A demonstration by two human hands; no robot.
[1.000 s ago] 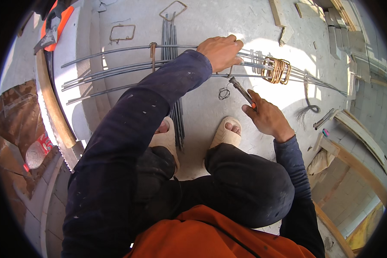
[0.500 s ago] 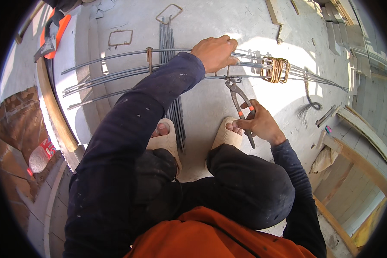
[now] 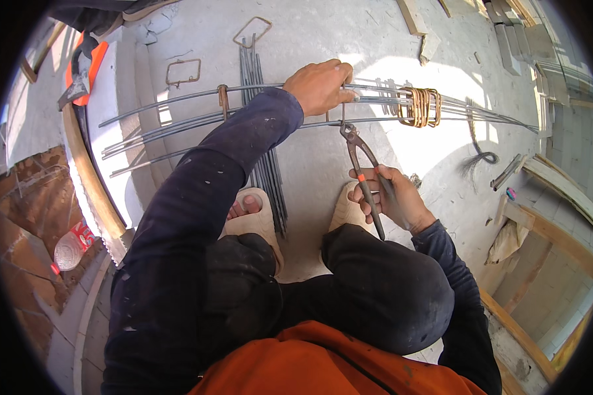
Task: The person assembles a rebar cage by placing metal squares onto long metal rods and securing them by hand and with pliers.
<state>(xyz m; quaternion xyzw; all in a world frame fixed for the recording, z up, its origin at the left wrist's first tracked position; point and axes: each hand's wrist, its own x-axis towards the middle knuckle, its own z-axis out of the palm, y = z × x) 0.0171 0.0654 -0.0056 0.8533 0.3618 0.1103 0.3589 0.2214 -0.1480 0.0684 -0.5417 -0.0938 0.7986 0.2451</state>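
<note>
My left hand [image 3: 319, 87] is closed around the upper part of a bundle of long steel rods [image 3: 155, 126], beside a thin rectangular stirrup [image 3: 343, 108]; its fingertips are partly hidden. In my right hand [image 3: 398, 199] is a pair of pincers [image 3: 354, 150] with orange bands on the handles. The handles stand apart, and the jaws are at the lowest rod, by the stirrup's bottom edge. Any wire in the jaws is too small to make out. Several rusty stirrups [image 3: 420, 107] hang bunched on the rods to the right, and another stirrup [image 3: 223, 102] sits to the left.
More steel rods [image 3: 267, 178] lie lengthwise between my feet. Two loose stirrups [image 3: 183, 72] [image 3: 253, 30] are beyond. A tie-wire bundle [image 3: 478, 158] lies right. At left are a handsaw [image 3: 85, 72], a plastic bottle [image 3: 74, 247] and a wooden beam [image 3: 92, 178]. Timber frames [image 3: 560, 243] stand right.
The pincers' handles have spread wider, and their jaws have shifted slightly left and down. My right fingers have loosened around them. My left hand has moved a little left, still on the rods.
</note>
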